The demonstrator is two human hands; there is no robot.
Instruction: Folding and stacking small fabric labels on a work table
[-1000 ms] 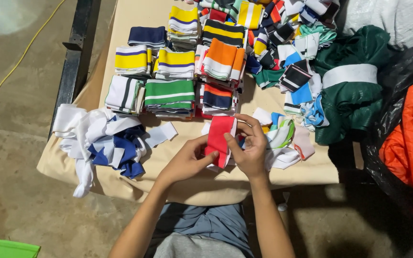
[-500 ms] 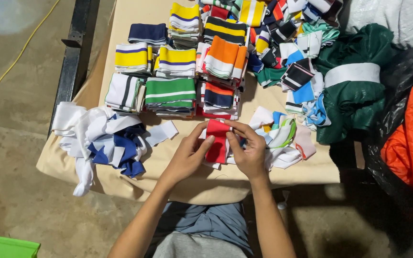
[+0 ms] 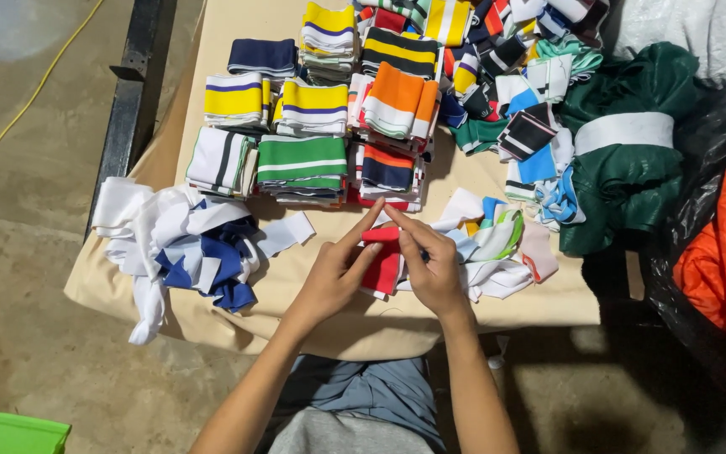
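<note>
Likely risk: the red band (image 3: 382, 262) unrolls or skews, since only fingertips pin its folded top edge, and a slip could drag it into the loose scraps (image 3: 497, 248) just right of it. Band sits on the bench (image 3: 321, 277) near the front edge, between both hands, just below the folded stacks (image 3: 302, 166). Left hand (image 3: 329, 277) pinches its left edge with forefinger extended; right hand (image 3: 432, 265) pinches from the right, fingers partly over it.

Both hands meet over a red knit band (image 3: 384, 262) at the near edge of the tan table (image 3: 313, 286), the left hand (image 3: 334, 273) and right hand (image 3: 432, 265) pinching it from either side, forefingers pointing up. Just beyond sit folded striped stacks, green-and-white (image 3: 302, 164) and orange-and-white (image 3: 399, 105). A white-and-blue scrap heap (image 3: 186, 244) sprawls at left.
</note>
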